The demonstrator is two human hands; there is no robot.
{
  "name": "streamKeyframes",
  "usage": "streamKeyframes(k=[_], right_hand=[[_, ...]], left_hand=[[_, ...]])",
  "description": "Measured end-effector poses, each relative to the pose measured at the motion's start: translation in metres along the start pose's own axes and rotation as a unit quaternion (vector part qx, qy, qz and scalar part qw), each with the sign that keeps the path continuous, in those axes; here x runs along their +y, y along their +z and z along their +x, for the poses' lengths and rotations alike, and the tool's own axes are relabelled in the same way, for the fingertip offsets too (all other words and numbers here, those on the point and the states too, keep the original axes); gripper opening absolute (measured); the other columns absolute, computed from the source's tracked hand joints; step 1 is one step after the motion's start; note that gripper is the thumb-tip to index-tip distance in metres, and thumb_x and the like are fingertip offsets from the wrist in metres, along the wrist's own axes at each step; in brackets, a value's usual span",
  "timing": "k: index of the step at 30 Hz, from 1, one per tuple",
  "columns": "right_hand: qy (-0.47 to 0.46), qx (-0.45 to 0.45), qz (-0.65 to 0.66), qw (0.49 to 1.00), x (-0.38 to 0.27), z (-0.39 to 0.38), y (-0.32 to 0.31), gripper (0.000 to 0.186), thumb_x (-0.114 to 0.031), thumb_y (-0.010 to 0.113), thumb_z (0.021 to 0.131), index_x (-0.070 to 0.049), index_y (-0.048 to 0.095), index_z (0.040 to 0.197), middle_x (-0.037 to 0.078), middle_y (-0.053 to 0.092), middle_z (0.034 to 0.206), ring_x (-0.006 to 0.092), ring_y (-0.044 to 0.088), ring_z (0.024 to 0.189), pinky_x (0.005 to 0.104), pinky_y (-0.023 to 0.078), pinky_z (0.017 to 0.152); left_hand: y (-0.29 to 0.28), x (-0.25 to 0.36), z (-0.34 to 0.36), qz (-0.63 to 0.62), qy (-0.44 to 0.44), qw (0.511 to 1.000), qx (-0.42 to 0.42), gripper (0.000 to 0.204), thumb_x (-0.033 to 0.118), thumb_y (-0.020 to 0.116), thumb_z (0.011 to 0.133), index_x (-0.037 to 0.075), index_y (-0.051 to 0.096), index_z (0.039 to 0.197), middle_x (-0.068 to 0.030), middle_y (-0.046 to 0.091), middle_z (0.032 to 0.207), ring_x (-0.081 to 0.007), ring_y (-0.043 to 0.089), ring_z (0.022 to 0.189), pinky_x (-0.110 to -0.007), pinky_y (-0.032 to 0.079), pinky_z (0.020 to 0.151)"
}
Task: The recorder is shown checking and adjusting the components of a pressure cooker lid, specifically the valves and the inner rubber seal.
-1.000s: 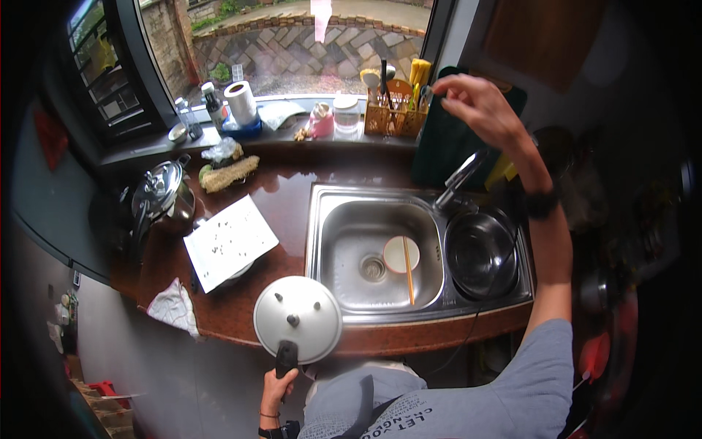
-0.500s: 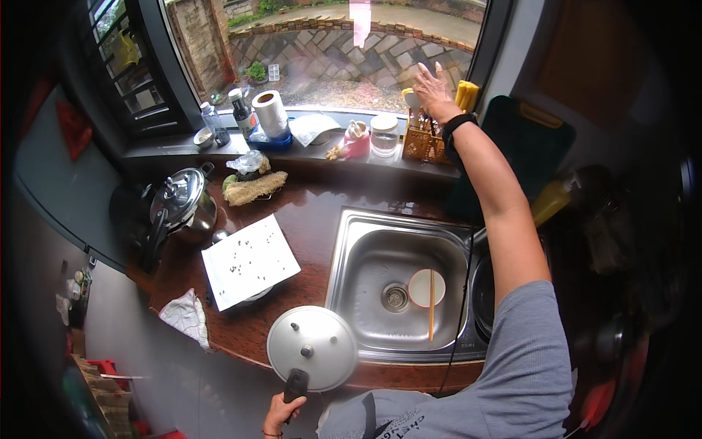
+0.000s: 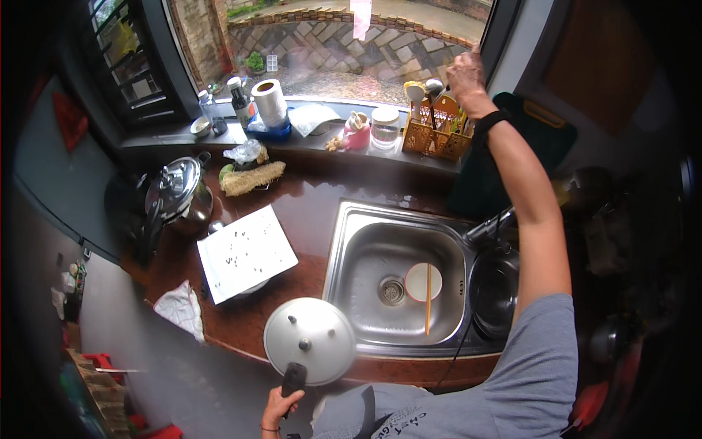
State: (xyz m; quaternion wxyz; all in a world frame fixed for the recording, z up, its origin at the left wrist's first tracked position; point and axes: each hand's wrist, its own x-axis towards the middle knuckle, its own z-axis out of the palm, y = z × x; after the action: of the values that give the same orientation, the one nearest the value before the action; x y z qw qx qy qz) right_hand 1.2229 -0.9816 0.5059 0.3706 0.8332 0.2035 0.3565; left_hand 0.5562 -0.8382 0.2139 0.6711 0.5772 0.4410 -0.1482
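Observation:
My left hand grips the black handle of a round metal lid, held over the counter's front edge. My right arm stretches to the window's right side, where my right hand is above the yellow utensil caddy. Its fingers are curled, largely hiding whatever is in them. Ladles and spatulas stand in the caddy, beside a dark green chopping board.
A steel sink holds a bowl with chopsticks. Left of it lie a speckled white board, cloth, pressure cooker and loofah. Bottles, paper roll and jar line the sill.
My right hand has reached forward to the caddy, then moved slightly right and up, its fingers curling from spread. The lid stays in my left hand. The view has shifted a little.

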Motion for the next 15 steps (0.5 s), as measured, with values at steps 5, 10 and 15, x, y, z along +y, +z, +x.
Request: streamKeyframes(k=[5, 10, 15], right_hand=[[-0.04, 0.201, -0.025, 0.978, 0.064, -0.06, -0.029, 0.017, -0.015, 0.054, 0.085, -0.007, 0.057, 0.1, 0.004, 0.053, 0.074, 0.0185, 0.051, 0.07, 0.0419, 0.038, 0.081], [-0.109, 0.007, 0.544, 0.832, 0.061, -0.189, -0.085, 0.034, -0.008, 0.05, 0.085, -0.01, 0.052, 0.119, 0.009, 0.06, 0.084, 0.017, 0.058, 0.062, 0.0298, 0.048, 0.054], [-0.144, -0.278, 0.723, 0.616, -0.051, -0.356, -0.136, 0.028, -0.004, 0.053, 0.082, -0.003, 0.048, 0.11, 0.017, 0.059, 0.075, 0.0282, 0.062, 0.064, 0.0358, 0.049, 0.06]], left_hand=[[0.001, 0.009, 0.003, -0.003, 0.097, 0.995, -0.032, 0.025, 0.025, 0.07, 0.076, 0.004, 0.057, 0.073, 0.0004, 0.05, 0.052, -0.0065, 0.047, 0.041, -0.022, 0.037, 0.037], [0.003, 0.027, 0.004, 0.015, 0.085, 0.996, -0.019, 0.028, 0.028, 0.069, 0.078, 0.003, 0.056, 0.072, 0.0005, 0.048, 0.051, -0.0061, 0.044, 0.042, -0.022, 0.034, 0.038], [0.008, 0.022, 0.003, -0.01, 0.069, 0.997, -0.022, 0.031, 0.031, 0.07, 0.077, 0.004, 0.055, 0.071, 0.0001, 0.049, 0.053, -0.0058, 0.044, 0.042, -0.021, 0.035, 0.038]])
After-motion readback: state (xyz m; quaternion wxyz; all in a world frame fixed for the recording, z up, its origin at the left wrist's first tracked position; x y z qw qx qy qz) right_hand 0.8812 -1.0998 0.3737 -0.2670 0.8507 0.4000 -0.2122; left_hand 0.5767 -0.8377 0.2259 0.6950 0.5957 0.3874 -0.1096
